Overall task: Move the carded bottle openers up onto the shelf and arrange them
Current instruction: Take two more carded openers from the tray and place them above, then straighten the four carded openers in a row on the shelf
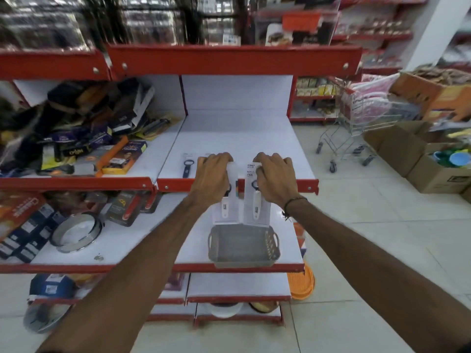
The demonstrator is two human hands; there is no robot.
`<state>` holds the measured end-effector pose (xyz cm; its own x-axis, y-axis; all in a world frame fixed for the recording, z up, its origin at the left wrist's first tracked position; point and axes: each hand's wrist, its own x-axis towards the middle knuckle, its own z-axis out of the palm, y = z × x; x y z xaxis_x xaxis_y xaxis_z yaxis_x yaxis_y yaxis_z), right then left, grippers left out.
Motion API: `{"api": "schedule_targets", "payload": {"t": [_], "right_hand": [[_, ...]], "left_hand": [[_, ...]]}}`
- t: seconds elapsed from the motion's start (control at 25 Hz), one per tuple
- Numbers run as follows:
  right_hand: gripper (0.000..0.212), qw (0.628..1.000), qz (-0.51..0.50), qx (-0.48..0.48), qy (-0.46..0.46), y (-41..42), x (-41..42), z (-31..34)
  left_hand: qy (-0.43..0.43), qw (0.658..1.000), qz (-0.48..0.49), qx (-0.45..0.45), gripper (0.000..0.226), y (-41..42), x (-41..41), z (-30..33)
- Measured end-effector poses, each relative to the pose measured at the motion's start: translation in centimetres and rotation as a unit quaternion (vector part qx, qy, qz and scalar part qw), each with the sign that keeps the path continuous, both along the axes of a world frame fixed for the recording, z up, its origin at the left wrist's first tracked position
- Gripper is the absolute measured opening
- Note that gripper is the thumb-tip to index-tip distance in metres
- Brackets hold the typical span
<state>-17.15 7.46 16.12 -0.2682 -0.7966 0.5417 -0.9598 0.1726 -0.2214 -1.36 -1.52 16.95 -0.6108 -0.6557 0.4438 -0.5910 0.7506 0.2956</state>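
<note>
Reaching forward side by side, both bare hands press down at the front lip of a white shelf with a red metal edge (280,171). The left hand (212,175), fingers curled, grips the top of a white-handled bottle opener on a white backing card (225,208). The right hand (276,175), a dark cord bracelet (293,203) at its wrist, is closed the same way on a second white-handled carded opener (257,202). Both cards hang over the red edge, their lower halves dangling just above an empty grey plastic basket with handles (243,247) on the shelf below. To the left of the hands, a dark-handled carded opener (187,167) lies flat on the upper shelf. Farther left, boxed kitchen goods (76,138) lie in a jumble. Off to the right stands a wire shopping trolley (356,128) beside open cardboard boxes (428,161).
</note>
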Motion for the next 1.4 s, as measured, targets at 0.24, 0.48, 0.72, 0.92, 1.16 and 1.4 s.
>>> {"api": "schedule_targets", "payload": {"t": [0.24,0.48,0.72,0.92,1.16,1.4], "right_hand": [[0.023,0.997,-0.049,0.014,-0.054,-6.2,-3.2,6.0],[0.028,0.987,-0.098,0.037,-0.125,-10.4,-6.0,6.7],[0.03,0.979,-0.118,0.109,-0.123,-13.0,-7.8,4.5],[0.035,0.961,-0.118,0.194,-0.161,-14.3,-8.3,1.9],[0.04,0.953,-0.08,0.286,-0.066,-15.2,-9.1,1.7],[0.068,0.909,0.086,0.363,-0.188,-18.3,-4.8,2.6]], "left_hand": [[0.044,0.999,-0.002,0.028,0.034,-8.5,-3.6,5.2],[0.039,0.996,-0.037,0.065,0.043,-13.3,-6.6,6.4],[0.015,0.991,-0.046,0.124,0.027,-14.4,-8.7,2.7],[-0.045,0.982,-0.051,0.177,0.039,-15.5,-9.4,-0.1],[-0.154,0.962,-0.063,0.218,0.048,-18.6,-6.4,0.8],[-0.298,0.924,-0.032,0.237,0.052,-21.9,1.1,3.5]]}}
